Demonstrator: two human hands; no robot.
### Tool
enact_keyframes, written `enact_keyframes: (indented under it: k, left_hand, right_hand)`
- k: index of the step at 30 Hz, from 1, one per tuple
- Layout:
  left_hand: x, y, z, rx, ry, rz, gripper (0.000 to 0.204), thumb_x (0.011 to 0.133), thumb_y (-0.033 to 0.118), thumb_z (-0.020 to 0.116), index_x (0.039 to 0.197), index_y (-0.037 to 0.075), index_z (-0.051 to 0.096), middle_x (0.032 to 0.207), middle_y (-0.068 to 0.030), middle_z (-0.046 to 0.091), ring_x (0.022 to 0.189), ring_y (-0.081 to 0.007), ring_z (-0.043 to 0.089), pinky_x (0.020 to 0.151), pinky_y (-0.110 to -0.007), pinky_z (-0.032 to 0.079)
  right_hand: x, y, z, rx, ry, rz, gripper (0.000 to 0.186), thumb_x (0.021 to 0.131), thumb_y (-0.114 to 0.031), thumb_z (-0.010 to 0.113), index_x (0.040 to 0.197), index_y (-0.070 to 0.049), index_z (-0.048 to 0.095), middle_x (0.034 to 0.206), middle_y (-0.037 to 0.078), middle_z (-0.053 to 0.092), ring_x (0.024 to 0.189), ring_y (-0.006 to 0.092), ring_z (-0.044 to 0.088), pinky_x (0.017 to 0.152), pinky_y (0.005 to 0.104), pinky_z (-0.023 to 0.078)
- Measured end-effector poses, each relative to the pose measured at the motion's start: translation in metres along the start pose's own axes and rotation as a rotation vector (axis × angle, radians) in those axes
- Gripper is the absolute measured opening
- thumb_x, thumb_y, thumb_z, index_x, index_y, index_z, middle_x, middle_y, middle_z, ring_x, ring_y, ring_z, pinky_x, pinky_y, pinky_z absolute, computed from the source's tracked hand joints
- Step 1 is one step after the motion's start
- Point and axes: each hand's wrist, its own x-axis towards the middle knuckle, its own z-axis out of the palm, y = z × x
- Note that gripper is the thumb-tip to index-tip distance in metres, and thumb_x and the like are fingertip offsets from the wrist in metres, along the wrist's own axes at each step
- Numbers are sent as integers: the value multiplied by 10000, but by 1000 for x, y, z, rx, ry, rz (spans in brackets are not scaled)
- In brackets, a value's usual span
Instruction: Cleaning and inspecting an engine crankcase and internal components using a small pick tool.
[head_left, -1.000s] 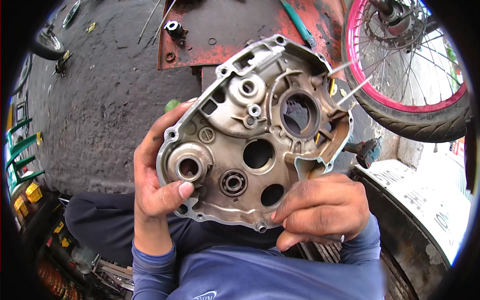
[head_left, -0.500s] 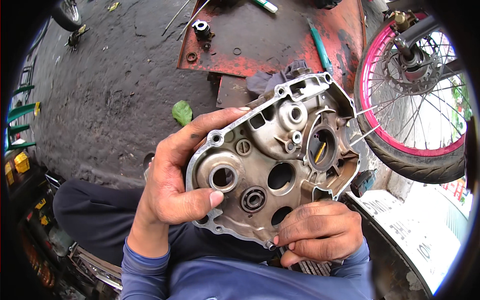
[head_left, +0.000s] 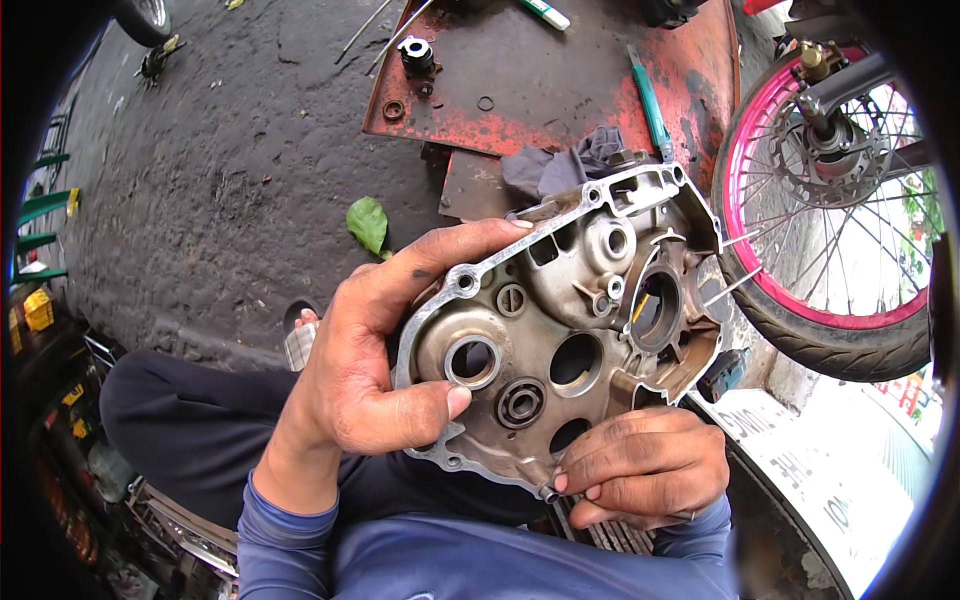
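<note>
A cast metal engine casing (head_left: 545,290), with round bores and a bearing (head_left: 505,405), is tilted over my lap. My left hand (head_left: 370,370) grips its left end, fingers along the upper edge and thumb on the inner face below a large bushing (head_left: 490,365). My right hand (head_left: 645,470) is closed on the lower edge, its fingertips at a small metal sleeve (head_left: 548,493) sticking out there. Whether those fingers grip the sleeve itself or only the casing around it is partly hidden.
A rusty red metal tray (head_left: 540,95) holds a black fitting (head_left: 418,60), rings and a teal tool (head_left: 650,110), with a grey cloth (head_left: 555,165) nearby. A leaf (head_left: 368,222) lies on the dark ground. A pink-rimmed wheel (head_left: 820,320) stands right; thin rods lie top centre.
The casing and both hands have shifted lower in the picture, and the casing's upper part has tipped away and rightward. More of the tray, cloth and leaf shows. Both hands keep their hold.
</note>
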Motion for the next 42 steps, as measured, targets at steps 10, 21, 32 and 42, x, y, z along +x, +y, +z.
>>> enact_keyframes:
  k: [10,21,32,42]
  left_hand:
    - [0,1,-2,58,7,16,848,657,187,691,1426,-98,475,1274,-199,655,1158,-224,641,1017,-321,465]
    - [-3,-6,-4,55,-5,33,851,696,250,720,1423,-114,470,1371,-225,600,1244,-270,604,1064,-355,438]
    - [-7,-4,-1,34,44,16,854,695,250,720,1431,-102,470,1407,-225,577,1281,-279,580,1094,-369,416]
    - [-9,-5,-1,71,-12,62,848,683,221,704,1429,-107,469,1348,-219,620,1225,-256,620,1060,-343,441]
  right_hand:
    - [0,1,3,-47,46,21,189,753,17,860,839,29,692,826,150,719,716,273,725,623,333,601]
    - [-2,4,4,-110,44,-22,173,772,1,851,843,9,693,832,130,718,708,248,719,608,323,598]
    - [-4,9,4,-109,10,-122,164,781,2,840,829,10,684,858,136,713,729,252,717,634,335,608]
    - [-8,10,5,-104,3,-160,191,786,20,834,841,13,651,849,155,712,737,278,719,682,381,636]
